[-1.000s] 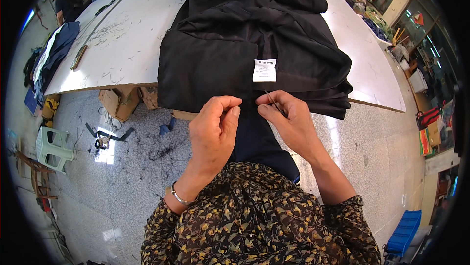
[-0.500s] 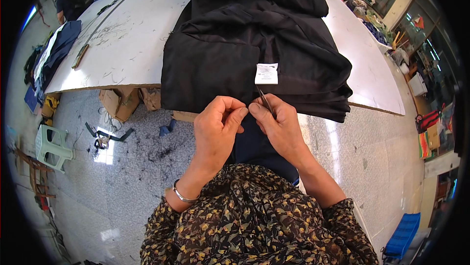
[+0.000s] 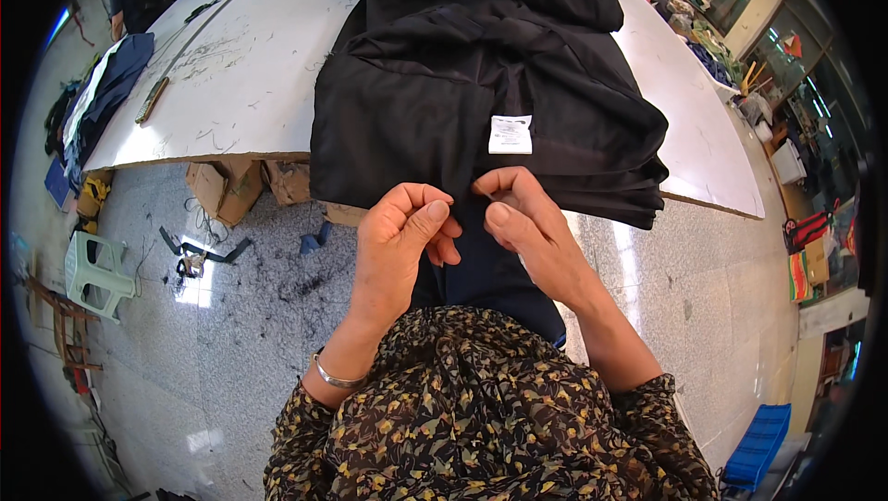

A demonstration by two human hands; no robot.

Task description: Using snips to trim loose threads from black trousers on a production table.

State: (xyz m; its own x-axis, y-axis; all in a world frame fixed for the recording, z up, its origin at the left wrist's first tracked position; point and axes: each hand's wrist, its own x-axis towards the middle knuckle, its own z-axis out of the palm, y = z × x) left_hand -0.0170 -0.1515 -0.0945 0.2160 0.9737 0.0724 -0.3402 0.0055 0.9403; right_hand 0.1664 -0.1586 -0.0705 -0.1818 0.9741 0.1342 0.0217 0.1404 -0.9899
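Head camera looks straight down on the action: a pile of black woven fabric garments (image 3: 444, 94) sits on the near edge of a large white worktable (image 3: 231, 85), its front fold draping over the rim. Both hands meet at that hanging edge. The left hand (image 3: 402, 242) is curled closed, thumb pressed against bent fingers, pinching the dark cloth just below the fold. The right hand (image 3: 532, 233) is closed as well, thumb and forefinger nipped together on the same edge, touching the left hand's fingertips. Whether anything small sits between those fingers, I cannot tell. Just above the right hand, a small white rectangular sewn-in label (image 3: 511, 134) shows on the top garment. A silver bangle (image 3: 335, 377) rings the left wrist. Down left on the speckled grey floor, a pale green plastic stool (image 3: 92, 274); brown cardboard boxes (image 3: 227, 188) tuck under the table.
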